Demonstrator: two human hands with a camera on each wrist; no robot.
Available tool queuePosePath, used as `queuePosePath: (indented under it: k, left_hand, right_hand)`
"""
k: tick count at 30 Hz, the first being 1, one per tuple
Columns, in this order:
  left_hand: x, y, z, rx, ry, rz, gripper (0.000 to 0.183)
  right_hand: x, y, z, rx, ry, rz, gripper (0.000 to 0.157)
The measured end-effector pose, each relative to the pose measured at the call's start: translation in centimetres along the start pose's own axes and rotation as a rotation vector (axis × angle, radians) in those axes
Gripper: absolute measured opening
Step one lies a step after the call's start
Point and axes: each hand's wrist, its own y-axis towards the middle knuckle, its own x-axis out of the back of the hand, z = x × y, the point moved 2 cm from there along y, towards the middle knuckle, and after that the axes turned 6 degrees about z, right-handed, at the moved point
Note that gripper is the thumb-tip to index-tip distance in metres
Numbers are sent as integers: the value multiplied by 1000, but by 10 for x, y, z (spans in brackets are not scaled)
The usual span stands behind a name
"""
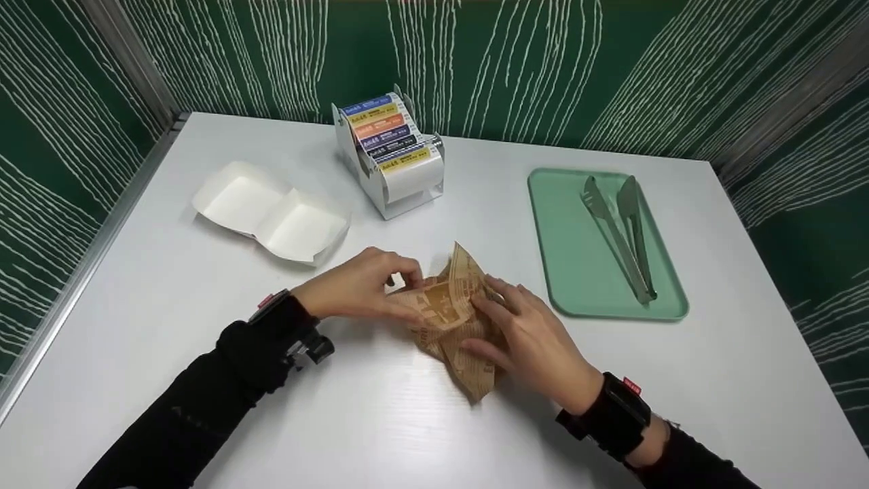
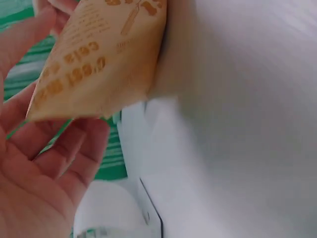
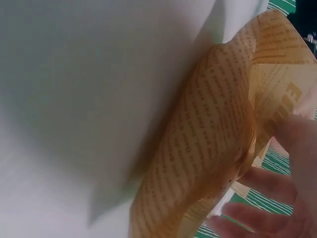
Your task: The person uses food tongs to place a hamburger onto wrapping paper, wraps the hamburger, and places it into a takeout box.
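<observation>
A brown sheet of printed food wrapping paper (image 1: 441, 305) is folded into a loose bundle on the white table, its corners sticking up and toward the person. Whatever the folds may cover is hidden. My left hand (image 1: 370, 285) holds the left flap, thumb on the near side and bent fingers behind it. In the left wrist view, fingers curl under the edge of the paper (image 2: 99, 74). From the right, my right hand (image 1: 529, 333) grips the bundle with bent fingers on its far side and the thumb nearer. The right wrist view shows the rounded paper side (image 3: 198, 139).
An opened white paper box (image 1: 292, 221) lies at the back left. Behind the bundle stands a label dispenser (image 1: 414, 180) with several coloured label rolls. On the right, metal tongs (image 1: 621, 238) lie on a green tray (image 1: 557, 272). Green walls border the table (image 1: 380, 435).
</observation>
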Motion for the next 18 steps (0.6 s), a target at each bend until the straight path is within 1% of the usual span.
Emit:
queuePosePath:
  k: [2, 5, 7, 10, 15, 18]
  left_hand:
    - [2, -10, 6, 47, 7, 0, 30]
    - [3, -18, 15, 71, -21, -19, 24]
    - [2, -19, 20, 64, -66, -32, 19]
    - [2, -18, 26, 67, -134, -29, 16]
    - [3, -15, 33, 121, -188, -3, 14]
    - [5, -13, 36, 147, -208, 33, 14]
  right_hand:
    - [-1, 0, -1, -12, 32, 17, 70]
    - [-4, 2, -4, -27, 67, 36, 71]
    - [-5, 3, -6, -36, 85, 47, 70]
    - [-7, 4, -7, -44, 95, 66, 72]
    - [-10, 5, -9, -50, 115, 85, 71]
    - [-11, 5, -9, -44, 123, 90, 69]
